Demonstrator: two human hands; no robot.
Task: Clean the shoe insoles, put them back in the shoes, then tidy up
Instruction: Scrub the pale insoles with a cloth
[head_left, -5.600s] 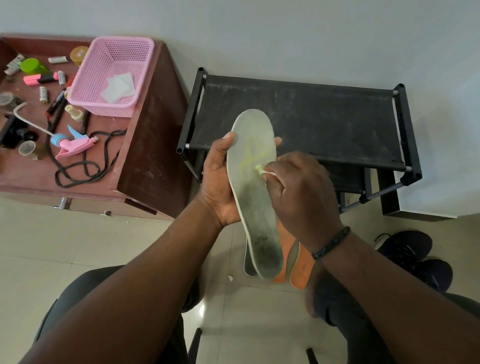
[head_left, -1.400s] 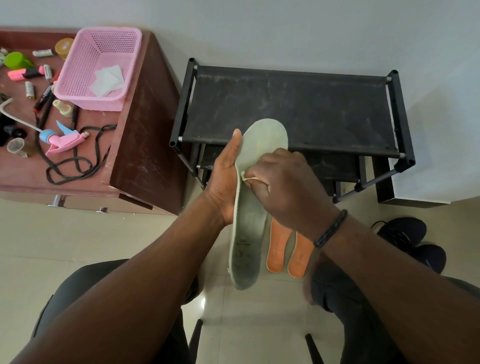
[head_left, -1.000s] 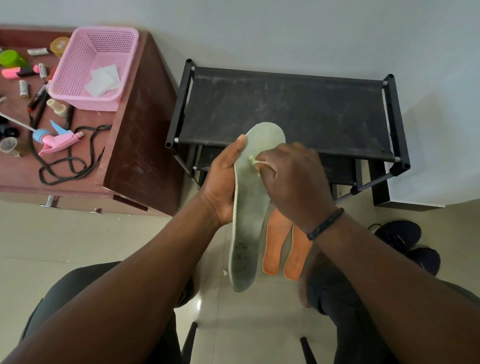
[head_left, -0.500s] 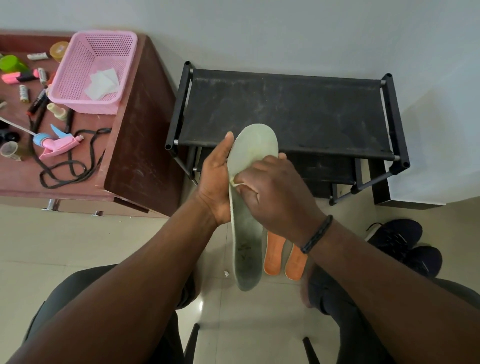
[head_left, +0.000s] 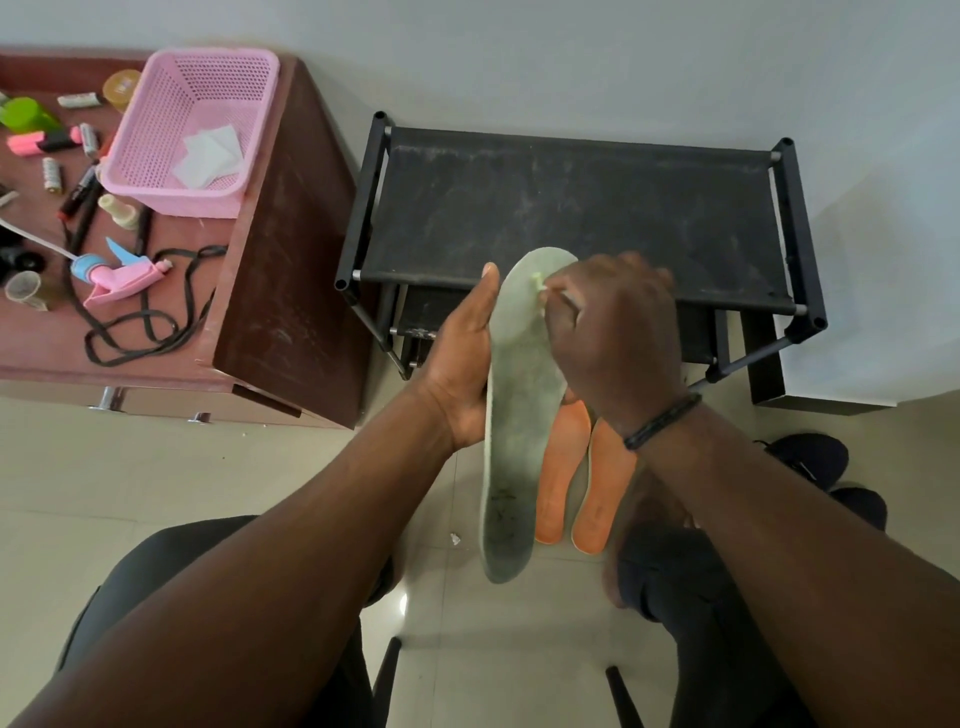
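My left hand (head_left: 462, 364) holds a pale grey-green insole (head_left: 511, 447) upright by its left edge, toe end up, heel end grimy. My right hand (head_left: 613, 332) is curled round a small whitish wipe (head_left: 539, 283) and presses it on the insole near the toe. Two orange insoles (head_left: 582, 478) lie side by side on the floor behind it. A pair of black shoes (head_left: 815, 462) sits on the floor at the right, partly hidden by my right arm.
A black shoe rack (head_left: 576, 208) stands against the wall ahead. To the left, a brown cabinet (head_left: 280, 291) carries a pink basket (head_left: 156, 130) with white wipes, a pink spray nozzle (head_left: 122, 273), black laces and small items. My knees and chair legs are below.
My right hand has slid the wipe up the insole from its middle to the toe end. The left hand keeps its hold; the insole has tilted slightly.
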